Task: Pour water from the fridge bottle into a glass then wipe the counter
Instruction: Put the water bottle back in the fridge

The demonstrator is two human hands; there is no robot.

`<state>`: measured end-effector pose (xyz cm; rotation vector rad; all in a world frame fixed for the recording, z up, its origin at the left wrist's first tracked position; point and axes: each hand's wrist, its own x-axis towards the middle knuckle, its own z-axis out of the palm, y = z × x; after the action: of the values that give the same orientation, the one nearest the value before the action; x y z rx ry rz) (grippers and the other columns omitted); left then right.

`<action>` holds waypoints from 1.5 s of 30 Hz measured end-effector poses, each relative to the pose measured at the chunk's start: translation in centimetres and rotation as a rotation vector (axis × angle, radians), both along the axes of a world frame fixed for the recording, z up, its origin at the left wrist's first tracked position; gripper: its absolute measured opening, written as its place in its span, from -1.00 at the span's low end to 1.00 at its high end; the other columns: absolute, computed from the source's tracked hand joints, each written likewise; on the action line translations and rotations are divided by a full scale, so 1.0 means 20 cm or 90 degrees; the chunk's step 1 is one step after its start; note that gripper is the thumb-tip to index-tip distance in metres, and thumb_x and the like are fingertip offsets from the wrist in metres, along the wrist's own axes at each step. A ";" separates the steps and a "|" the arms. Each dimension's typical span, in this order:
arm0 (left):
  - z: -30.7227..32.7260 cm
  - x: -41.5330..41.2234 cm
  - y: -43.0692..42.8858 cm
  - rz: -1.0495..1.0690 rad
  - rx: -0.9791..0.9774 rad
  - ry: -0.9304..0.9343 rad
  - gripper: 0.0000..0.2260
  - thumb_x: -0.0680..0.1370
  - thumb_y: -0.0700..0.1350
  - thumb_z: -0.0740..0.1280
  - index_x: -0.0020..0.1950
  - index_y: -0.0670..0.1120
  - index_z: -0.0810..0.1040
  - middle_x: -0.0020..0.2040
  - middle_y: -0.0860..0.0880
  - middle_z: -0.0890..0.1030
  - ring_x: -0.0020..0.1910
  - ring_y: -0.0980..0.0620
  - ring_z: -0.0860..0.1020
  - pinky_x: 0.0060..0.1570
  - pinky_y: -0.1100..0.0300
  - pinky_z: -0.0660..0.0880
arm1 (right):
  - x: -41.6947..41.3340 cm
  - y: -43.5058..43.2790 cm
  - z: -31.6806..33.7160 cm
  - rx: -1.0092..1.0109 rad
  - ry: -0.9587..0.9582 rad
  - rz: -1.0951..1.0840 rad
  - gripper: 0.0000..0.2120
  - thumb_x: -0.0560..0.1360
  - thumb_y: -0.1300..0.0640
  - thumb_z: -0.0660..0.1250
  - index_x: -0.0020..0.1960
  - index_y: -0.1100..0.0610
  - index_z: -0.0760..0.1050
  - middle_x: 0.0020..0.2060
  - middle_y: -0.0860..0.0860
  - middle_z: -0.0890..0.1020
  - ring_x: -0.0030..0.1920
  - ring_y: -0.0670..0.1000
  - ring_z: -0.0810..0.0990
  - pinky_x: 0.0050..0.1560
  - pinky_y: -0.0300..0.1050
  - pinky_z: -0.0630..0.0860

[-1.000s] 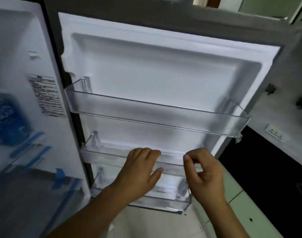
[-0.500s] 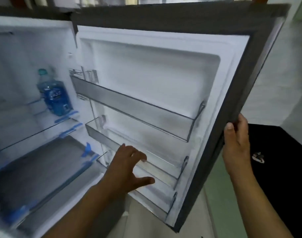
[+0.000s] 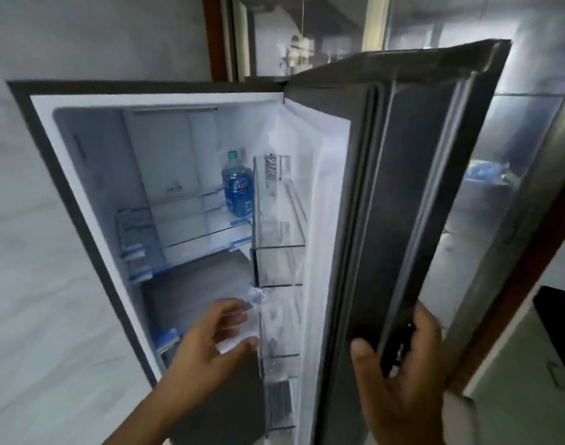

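Note:
The fridge stands open in front of me. A blue water bottle with a teal cap stands upright on the upper glass shelf, at its right end. My left hand hovers open inside the fridge opening, well below the bottle, with nothing in it. My right hand grips the outer edge of the dark fridge door, thumb on the inner side. No glass or cloth is in view.
Clear door bins line the inside of the door, just right of my left hand. A grey wall is left of the fridge. A black counter corner and pale cabinets show at the far right.
The view has swung left from the door's inside to the fridge interior. My right hand moved from the door bins to the door's outer edge. My left hand reached further into the fridge.

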<state>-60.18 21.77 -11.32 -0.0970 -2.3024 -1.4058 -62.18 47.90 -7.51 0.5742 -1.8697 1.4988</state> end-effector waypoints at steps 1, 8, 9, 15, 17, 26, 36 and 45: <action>0.05 0.07 -0.05 0.049 0.046 0.046 -0.57 0.37 0.23 0.49 0.21 0.27 0.51 0.15 0.19 0.65 0.15 0.10 0.64 0.10 0.32 0.56 | 0.02 -0.08 0.00 0.031 0.020 0.000 -0.33 0.41 -0.17 0.35 0.48 -0.20 0.23 0.28 0.01 0.51 0.24 0.04 0.54 0.15 -0.03 0.54; 0.57 0.30 -0.27 0.185 -0.119 0.362 -0.32 0.51 0.17 0.43 0.54 0.05 0.22 0.47 -0.08 0.36 0.44 -0.10 0.41 0.34 0.12 0.44 | 0.06 -0.71 0.03 0.113 0.119 0.059 -0.23 0.55 -0.20 0.26 0.62 -0.04 -0.03 0.54 0.23 0.20 0.57 -0.05 0.14 0.48 -0.33 0.18; 0.62 0.29 -0.30 0.170 -0.175 0.363 -0.23 0.50 0.17 0.45 0.58 0.04 0.14 0.55 -0.09 0.25 0.51 -0.09 0.32 0.40 0.07 0.40 | 0.06 -0.80 0.03 0.121 0.137 0.059 -0.23 0.55 -0.18 0.27 0.62 -0.01 -0.02 0.54 0.24 0.20 0.58 -0.05 0.12 0.49 -0.32 0.15; 0.72 0.18 -0.54 0.169 -0.283 0.282 -0.04 0.48 0.12 0.47 0.61 0.19 -0.20 0.65 0.09 -0.20 0.54 0.38 -0.18 0.26 0.70 -0.07 | -0.01 -1.27 0.01 0.220 0.142 0.074 -0.11 0.46 -0.17 0.39 0.60 0.09 0.02 0.58 0.16 0.08 0.57 0.15 0.17 0.50 -0.05 0.25; 0.72 0.15 -0.67 0.185 -0.277 0.270 -0.05 0.51 0.09 0.45 0.61 0.17 -0.23 0.65 0.11 -0.21 0.51 0.45 -0.18 0.21 0.73 -0.04 | -0.04 -1.38 0.01 0.274 0.154 0.079 -0.12 0.51 -0.25 0.32 0.62 0.04 -0.05 0.60 0.15 0.02 0.58 0.16 0.13 0.46 0.06 0.28; 0.74 -0.03 -1.22 0.305 -0.380 0.194 -0.04 0.50 0.06 0.47 0.64 -0.09 -0.13 0.64 0.02 -0.10 0.61 0.05 -0.21 0.58 -0.09 -0.03 | -0.30 -1.75 0.04 0.503 0.184 0.053 -0.12 0.54 -0.23 0.29 0.63 -0.07 -0.19 0.62 0.16 -0.12 0.61 0.18 -0.10 0.52 0.25 0.17; 0.70 -0.13 -1.47 0.285 -0.349 0.127 -0.06 0.53 0.04 0.47 0.64 -0.05 -0.15 0.66 -0.04 -0.04 0.62 -0.05 -0.06 0.57 -0.02 0.06 | -0.45 -1.98 0.01 0.540 0.130 -0.010 -0.01 0.47 -0.17 0.44 0.63 -0.04 -0.16 0.59 0.26 -0.08 0.58 0.30 -0.08 0.48 0.25 0.14; 0.73 -0.11 -1.45 0.247 -0.289 0.132 -0.09 0.53 -0.06 0.48 0.64 -0.03 -0.11 0.63 -0.04 0.15 0.54 -0.05 0.29 0.43 0.02 0.37 | -0.41 -1.97 0.05 0.584 0.061 0.002 0.00 0.53 -0.13 0.37 0.56 -0.21 -0.39 0.58 0.07 -0.33 0.58 0.12 -0.34 0.47 0.09 -0.05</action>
<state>-62.34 -7.23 3.25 0.0628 -2.2664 -0.6415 -70.30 8.42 -6.41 1.0209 -2.4154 0.5162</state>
